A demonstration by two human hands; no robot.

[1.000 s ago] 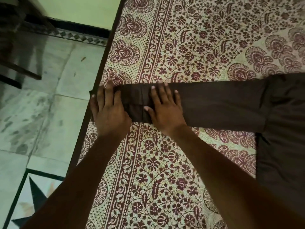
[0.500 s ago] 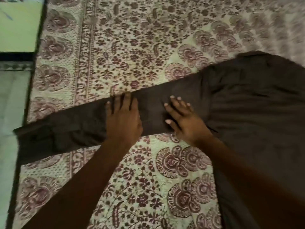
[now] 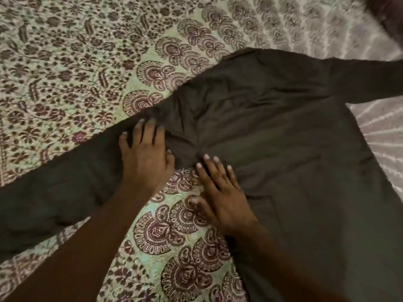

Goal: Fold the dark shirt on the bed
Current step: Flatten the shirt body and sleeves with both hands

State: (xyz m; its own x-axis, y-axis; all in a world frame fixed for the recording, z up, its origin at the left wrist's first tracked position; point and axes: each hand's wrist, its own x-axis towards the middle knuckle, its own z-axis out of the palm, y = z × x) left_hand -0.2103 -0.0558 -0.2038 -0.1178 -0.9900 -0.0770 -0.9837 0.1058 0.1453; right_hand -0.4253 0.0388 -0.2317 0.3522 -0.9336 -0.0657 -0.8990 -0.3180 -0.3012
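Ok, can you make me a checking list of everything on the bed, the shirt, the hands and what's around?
Surface: bedspread, floral maroon print, covers the bed.
Job's things: dark shirt spread flat, one sleeve stretched out left, another reaching right; not yet folded.
Clutter: nothing seen.
Hands: left hand flat on the sleeve near the shoulder; right hand flat at the shirt's side edge, thumb on the bedspread. Neither grips.
Cables: nothing seen.
Surroundings: dark blurred shape at the top right corner, cannot tell what.

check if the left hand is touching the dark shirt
Touching. The head view shows the left hand laid palm down on the sleeve of the dark shirt, fingers spread flat on the fabric.
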